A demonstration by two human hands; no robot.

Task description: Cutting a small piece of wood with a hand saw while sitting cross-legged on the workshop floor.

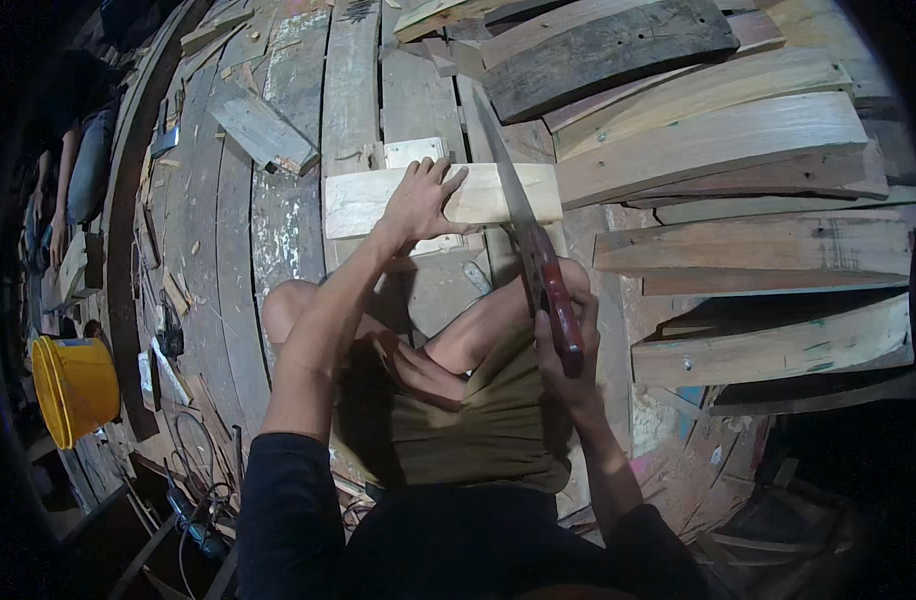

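Observation:
A pale wooden board (497, 193) lies crosswise over a smaller light wood piece (412, 152) in front of my crossed legs. My left hand (418, 208) grips it left of centre, fingers over its far edge and thumb on top. In my right hand (568, 340) is a handsaw (510, 180), closed round its reddish handle. The blade points away from me and crosses the board near its right end; whether the teeth sit in a cut I cannot tell. My bare knees show on either side beneath the board.
Stacked rough planks (710, 136) fill the right. A loose offcut (262, 127) lies on the plank floor at upper left. A yellow bucket (83, 393), a blue power tool with cables (201, 528) and scraps are at left. Another person's hand and arm (62, 222) show at the far left edge.

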